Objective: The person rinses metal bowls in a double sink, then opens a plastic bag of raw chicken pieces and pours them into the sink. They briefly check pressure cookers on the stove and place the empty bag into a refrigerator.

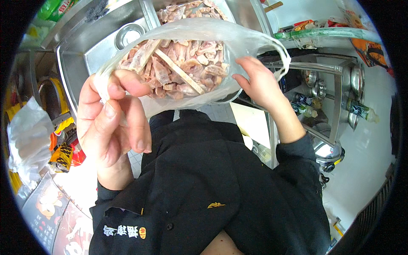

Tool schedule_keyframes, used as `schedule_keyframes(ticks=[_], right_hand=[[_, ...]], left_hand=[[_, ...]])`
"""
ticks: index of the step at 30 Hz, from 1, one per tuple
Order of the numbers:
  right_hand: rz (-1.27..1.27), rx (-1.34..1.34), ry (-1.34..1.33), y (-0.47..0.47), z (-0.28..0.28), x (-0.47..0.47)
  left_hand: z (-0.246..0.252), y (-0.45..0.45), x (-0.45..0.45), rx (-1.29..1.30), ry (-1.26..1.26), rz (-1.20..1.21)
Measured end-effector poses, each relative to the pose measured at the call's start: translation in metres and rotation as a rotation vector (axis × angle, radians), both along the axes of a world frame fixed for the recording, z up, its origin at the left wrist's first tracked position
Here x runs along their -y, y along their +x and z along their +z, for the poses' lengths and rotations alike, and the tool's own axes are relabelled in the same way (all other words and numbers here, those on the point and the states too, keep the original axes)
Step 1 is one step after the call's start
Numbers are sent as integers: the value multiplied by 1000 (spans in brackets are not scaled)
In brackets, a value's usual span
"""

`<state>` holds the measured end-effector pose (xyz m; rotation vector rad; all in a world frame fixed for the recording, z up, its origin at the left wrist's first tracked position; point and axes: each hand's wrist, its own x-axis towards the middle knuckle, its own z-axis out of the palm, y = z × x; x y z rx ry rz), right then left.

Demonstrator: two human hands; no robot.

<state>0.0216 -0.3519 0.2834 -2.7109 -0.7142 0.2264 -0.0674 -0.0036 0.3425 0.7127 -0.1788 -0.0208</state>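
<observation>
A clear plastic bag [204, 28] is stretched wide at its mouth in front of me. Pale pink pieces of raw meat [178, 70] lie inside it, one long thin strip across the top. My left hand [114, 111] pinches the bag's gathered rim between thumb and fingers. On the opposite side, my right hand [258, 79] is at the bag's wall, fingers apart; whether they press on the film is unclear. More meat pieces [191, 11] lie in the metal basin beyond the bag.
A steel sink [73, 67] with a round drain fitting [129, 35] is behind the bag. At the right stand a metal rack [336, 105] with bottles [361, 110] and steel bowls. A crumpled plastic bag [30, 134] and colourful packets [62, 157] are at the left.
</observation>
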Motion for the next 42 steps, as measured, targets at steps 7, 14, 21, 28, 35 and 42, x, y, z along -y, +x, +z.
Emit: schedule_keyframes(ticks=[7, 14, 21, 28, 35, 42], right_hand=[[-367, 749, 39, 6, 35, 26], [-715, -320, 1123, 49, 9, 28], [-631, -275, 1377, 14, 31, 61], [-784, -288, 1494, -30, 15, 128], [-509, -615, 936, 1, 19, 92], [-268, -379, 999, 88, 100, 0]], left_hand=[[-6, 7, -1, 78, 6, -34], [2, 22, -10, 9, 53, 28], [59, 42, 71, 8, 566, -59], [71, 62, 63, 197, 269, -221], [32, 45, 42, 57, 193, -113], [51, 62, 32, 129, 225, -12]])
